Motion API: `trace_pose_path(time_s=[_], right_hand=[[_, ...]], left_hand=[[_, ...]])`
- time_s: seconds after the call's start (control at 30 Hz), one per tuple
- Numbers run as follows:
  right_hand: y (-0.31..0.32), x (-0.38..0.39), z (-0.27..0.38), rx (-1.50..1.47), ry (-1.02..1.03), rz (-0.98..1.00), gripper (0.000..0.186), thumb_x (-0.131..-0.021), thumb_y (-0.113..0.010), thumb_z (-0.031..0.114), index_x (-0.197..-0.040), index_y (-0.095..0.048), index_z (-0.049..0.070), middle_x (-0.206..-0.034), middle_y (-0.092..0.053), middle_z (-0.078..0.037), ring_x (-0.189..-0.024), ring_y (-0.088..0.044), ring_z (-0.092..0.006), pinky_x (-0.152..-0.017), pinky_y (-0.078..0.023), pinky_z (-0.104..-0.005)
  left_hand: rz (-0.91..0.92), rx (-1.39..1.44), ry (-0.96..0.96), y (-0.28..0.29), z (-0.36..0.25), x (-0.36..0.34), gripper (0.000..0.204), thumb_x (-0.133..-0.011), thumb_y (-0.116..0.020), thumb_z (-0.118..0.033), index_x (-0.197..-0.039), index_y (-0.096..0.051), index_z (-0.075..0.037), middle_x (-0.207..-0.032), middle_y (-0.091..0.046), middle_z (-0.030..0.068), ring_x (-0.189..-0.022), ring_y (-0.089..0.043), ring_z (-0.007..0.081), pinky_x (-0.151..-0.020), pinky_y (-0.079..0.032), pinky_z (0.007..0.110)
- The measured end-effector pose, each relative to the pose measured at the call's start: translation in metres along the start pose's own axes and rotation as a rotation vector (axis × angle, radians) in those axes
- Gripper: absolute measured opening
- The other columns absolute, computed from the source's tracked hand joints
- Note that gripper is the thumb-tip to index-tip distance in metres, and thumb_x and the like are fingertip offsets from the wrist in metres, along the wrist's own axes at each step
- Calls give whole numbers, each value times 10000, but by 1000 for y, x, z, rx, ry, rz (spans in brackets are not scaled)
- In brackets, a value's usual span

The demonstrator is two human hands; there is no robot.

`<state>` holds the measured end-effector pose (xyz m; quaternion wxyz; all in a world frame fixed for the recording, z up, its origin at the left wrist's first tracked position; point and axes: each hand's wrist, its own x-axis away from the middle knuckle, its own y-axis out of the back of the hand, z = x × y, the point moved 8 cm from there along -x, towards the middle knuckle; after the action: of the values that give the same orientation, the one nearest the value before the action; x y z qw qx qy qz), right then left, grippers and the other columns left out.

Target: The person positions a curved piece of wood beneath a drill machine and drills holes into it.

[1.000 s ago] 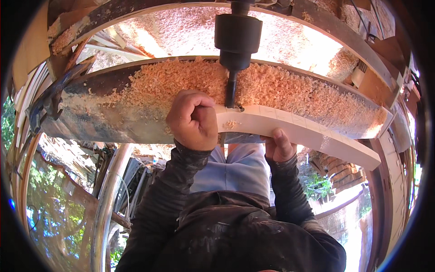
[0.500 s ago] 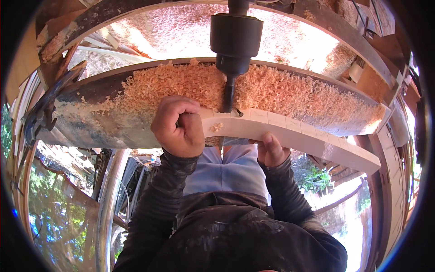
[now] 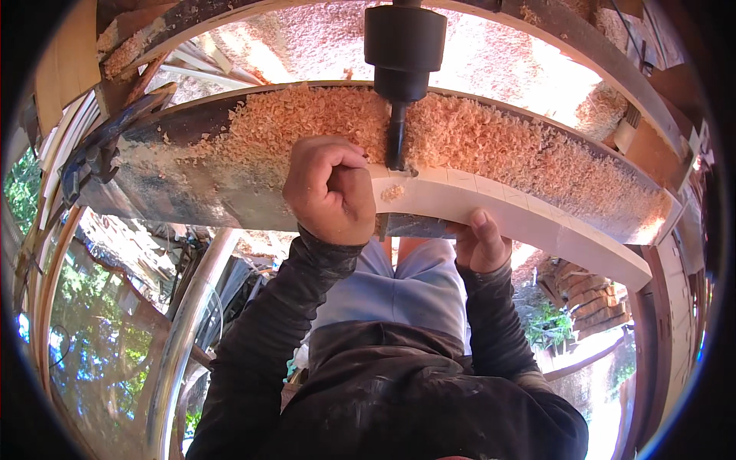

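A pale wooden strip (image 3: 506, 211) is held flat across the near edge of a dark machine table (image 3: 192, 184), and it runs from the middle of the view out to the right, where its end overhangs the table. The left hand (image 3: 331, 192) is clenched into a tight fist over the strip's left end, knuckles up and thumb folded across the front, so that the wood beneath it is hidden. The right hand (image 3: 481, 244) is curled under the strip's near edge from below, with the thumb laid up against the front face and the fingers tucked out of sight underneath; how firmly it is gripped cannot be told. A dark cutter bit (image 3: 395, 142) is seen coming down from a black chuck (image 3: 405, 47) directly above, and its tip is met at the far edge of the strip, just beside the left hand. A shallow notch is visible in the wood at that spot. The table behind the strip is covered with a thick layer of wood shavings (image 3: 491, 138). Faint pencil lines are marked across the strip's top face. Both forearms are covered by dark sleeves.
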<state>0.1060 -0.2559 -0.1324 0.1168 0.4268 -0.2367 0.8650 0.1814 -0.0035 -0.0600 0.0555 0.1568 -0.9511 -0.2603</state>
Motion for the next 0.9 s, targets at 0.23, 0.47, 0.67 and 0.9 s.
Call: trace_pose_path(time_s=[0.23,0.47,0.67,0.9], right_hand=[[-3,1,7,58,109,48,468,-903,-708,220,-1284,-562,-9,-1118,-681,-175,-937,-697,-286,-732,-610,-369],[-25,15,1,26,180,32,398,-936,-662,111,-1286,-543,-35,-1137,-669,-208,-944,-692,-295,-752,-611,-389],[-34,13,1,37,221,53,421,-939,-667,141,-1306,-540,-22,-1168,-661,-206,-1000,-695,-313,-773,-626,-402],[-22,5,-5,45,175,32,391,-951,-661,156,-1298,-561,5,-1162,-671,-175,-1013,-702,-304,-775,-636,-384]], left_hand=[[-43,30,-35,1,6,-2,116,-804,-501,53,-858,-583,-7,-897,-619,128,-806,-622,229,-736,-520,331],[-64,19,-80,18,19,-9,114,-793,-538,47,-846,-605,-29,-874,-633,117,-804,-638,254,-734,-527,348],[-23,-14,-96,19,17,-10,132,-788,-527,61,-833,-620,-21,-854,-643,105,-793,-642,246,-720,-527,342],[-30,-1,-96,17,14,-6,116,-813,-518,52,-838,-619,2,-849,-645,111,-779,-641,232,-732,-524,339]])
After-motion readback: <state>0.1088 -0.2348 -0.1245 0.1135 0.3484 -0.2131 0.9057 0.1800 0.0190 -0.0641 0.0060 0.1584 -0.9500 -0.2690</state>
